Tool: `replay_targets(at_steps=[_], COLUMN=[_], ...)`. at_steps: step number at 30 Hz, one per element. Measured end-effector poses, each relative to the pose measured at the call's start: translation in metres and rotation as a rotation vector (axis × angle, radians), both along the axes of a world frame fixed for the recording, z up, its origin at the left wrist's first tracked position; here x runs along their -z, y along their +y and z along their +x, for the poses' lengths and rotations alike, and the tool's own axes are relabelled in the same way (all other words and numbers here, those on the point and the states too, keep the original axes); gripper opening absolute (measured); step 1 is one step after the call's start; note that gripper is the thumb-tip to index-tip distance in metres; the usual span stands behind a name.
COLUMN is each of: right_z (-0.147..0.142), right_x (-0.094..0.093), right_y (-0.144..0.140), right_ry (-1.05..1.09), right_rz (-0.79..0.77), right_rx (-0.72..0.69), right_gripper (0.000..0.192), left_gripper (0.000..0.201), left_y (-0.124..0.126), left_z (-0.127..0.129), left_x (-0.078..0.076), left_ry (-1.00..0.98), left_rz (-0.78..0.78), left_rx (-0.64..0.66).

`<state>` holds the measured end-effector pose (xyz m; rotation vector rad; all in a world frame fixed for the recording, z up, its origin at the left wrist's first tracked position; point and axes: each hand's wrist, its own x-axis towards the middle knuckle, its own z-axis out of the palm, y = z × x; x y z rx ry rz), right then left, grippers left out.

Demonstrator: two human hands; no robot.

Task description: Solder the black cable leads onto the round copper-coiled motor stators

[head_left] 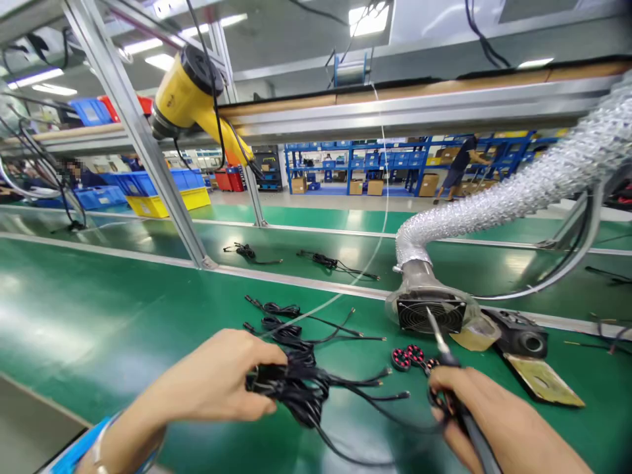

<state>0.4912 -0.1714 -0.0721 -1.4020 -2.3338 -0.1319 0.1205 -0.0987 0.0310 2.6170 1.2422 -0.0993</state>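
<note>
My left hand (227, 375) has its thumb and fingers closed on the left end of a bundle of coiled black cables (301, 388). Their thin leads with bare ends reach right across the green bench. A thin pale wire (320, 306) runs down from a spool (350, 70) toward my left fingers; whether they pinch it too is hidden. Gripped in my right hand (486, 408) is a soldering iron (439, 336), its metal tip pointing up in front of a fume extractor fan (432, 316). Small black-and-red motors (401, 359) lie just left of that hand.
Behind the bundle lie more coiled cables (281, 308). A soldering iron stand (518, 334) with a yellowish sponge (543, 378) sits at right. Above hang a silver duct (494, 197) and a yellow tool (185, 95). A metal post (143, 138) rises at left; a person (459, 164) stands far back.
</note>
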Motion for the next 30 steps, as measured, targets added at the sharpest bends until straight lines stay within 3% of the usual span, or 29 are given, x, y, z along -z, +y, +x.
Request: replay_targets(at_steps=[3,6,9,12,15,18,22,24,26,30], right_z=[-0.037,-0.073,-0.092,-0.097,-0.092,-0.078,-0.055,-0.046,-0.041,-0.039], right_x=[-0.059,-0.1,-0.116,-0.108,-0.076,-0.035,0.005,0.009,0.001,-0.041], right_y=[0.081,0.183,0.282,0.35,0.385,0.405,0.421,0.43,0.439,0.454], right_ry=[-0.17,-0.168,-0.138,-0.084,-0.051,-0.047,-0.052,-0.061,-0.074,-0.117], right_rz=[-0.069,-0.064,-0.116,-0.152,-0.193,-0.238,-0.285,-0.325,-0.377,-0.443], right_rx=[0.065,0.159,0.278,0.426,0.567,0.683,0.841,0.911,0.954,0.915], right_gripper=[0.018,0.024,0.031,0.034,0.034,0.032,0.032,0.034,0.034,0.035], left_gripper=[0.023,0.03,0.038,0.056,0.055,0.052,0.044,0.035,0.032,0.033], left_y=[0.053,0.137,0.227,0.291,0.324,0.342,0.358,0.365,0.368,0.361], left_z=[-0.034,-0.046,-0.03,-0.003,0.014,0.014,0.013,0.028,0.057,0.128], left_x=[-0.023,-0.028,-0.02,0.005,0.044,0.082,0.108,0.113,0.118,0.131], left_ry=[0.055,0.11,0.077,-0.002,-0.069,-0.122,-0.12,-0.103,-0.085,-0.037], left_rz=[0.156,0.229,0.321,0.441,0.476,0.466,0.388,0.33,0.272,0.178], left_rx=[-0.164,-0.313,-0.463,-0.563,-0.618,-0.589,-0.47,-0.37,-0.263,-0.087])
